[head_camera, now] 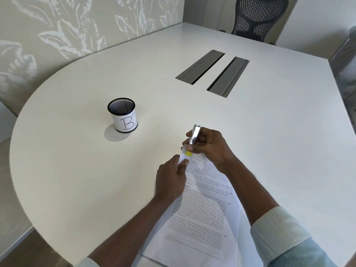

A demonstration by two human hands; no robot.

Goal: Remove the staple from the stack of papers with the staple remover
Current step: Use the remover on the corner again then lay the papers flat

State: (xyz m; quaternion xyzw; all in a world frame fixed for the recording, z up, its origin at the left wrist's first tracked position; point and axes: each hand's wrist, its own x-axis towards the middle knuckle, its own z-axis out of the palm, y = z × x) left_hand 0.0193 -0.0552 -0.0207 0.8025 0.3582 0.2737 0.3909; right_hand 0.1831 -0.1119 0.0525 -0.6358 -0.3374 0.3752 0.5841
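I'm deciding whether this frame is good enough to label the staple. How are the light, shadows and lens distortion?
Head view: soft, even light; the mesh cup throws a faint shadow to its lower left; a soft shadow falls across the stack of papers; the staple remover glints; the wide-angle lens bows the table edge; the staple itself cannot be made out.

We see the stack of papers (pixel 202 218) lying on the near part of the desk (pixel 269 151), reaching from the near edge toward the middle. Our left grip (pixel 169 180) holds the stack's far corner from the left. Our right grip (pixel 209 148) sits just beyond it to the right, the staple remover (pixel 194 134) in it with its lower end at that corner. A pen cup (pixel 123 116) stands far left, well apart. Two slots (pixel 200 67) lie side by side farther off, right of the cup, and a chair (pixel 259 18) stands behind the desk's far edge
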